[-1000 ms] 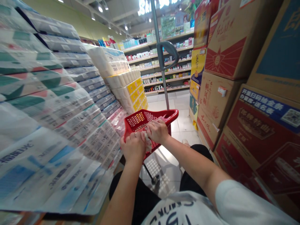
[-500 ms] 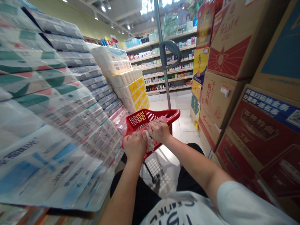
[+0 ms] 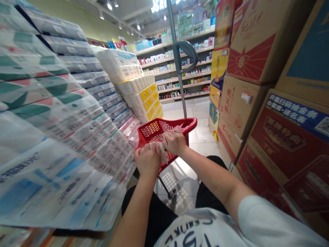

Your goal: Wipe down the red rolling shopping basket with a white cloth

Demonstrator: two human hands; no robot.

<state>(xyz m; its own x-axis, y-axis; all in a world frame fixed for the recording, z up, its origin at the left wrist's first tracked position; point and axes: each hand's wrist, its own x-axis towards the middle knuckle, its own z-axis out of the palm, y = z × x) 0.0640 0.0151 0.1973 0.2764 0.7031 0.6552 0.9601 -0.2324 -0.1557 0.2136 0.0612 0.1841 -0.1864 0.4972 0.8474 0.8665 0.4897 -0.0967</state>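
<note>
A red plastic shopping cart (image 3: 169, 126) with perforated walls is in front of me. My left hand (image 3: 148, 157) is closed over its near rim, knuckles up. Farther right on the same rim, my right hand (image 3: 175, 141) is closed too. Between the two hands hangs a white crumpled piece (image 3: 163, 152), like tissue or cloth; I cannot tell which hand holds it. Something pink lies at the cart's rim by my right fingers. From the cart's far end rises a grey pole (image 3: 183, 96) with a loop handle (image 3: 187, 56).
Stacked tissue packs (image 3: 66, 140) line the left side, with toilet roll packs (image 3: 131, 79) farther on. Cardboard cartons (image 3: 239, 106) are piled high along the right. A narrow tiled floor (image 3: 203, 133) runs between them to shelves of small goods (image 3: 177, 82).
The surroundings have shifted slightly in view, and the shelves and cartons appear a little higher and farther left. Both hands keep their places on the cart rim.
</note>
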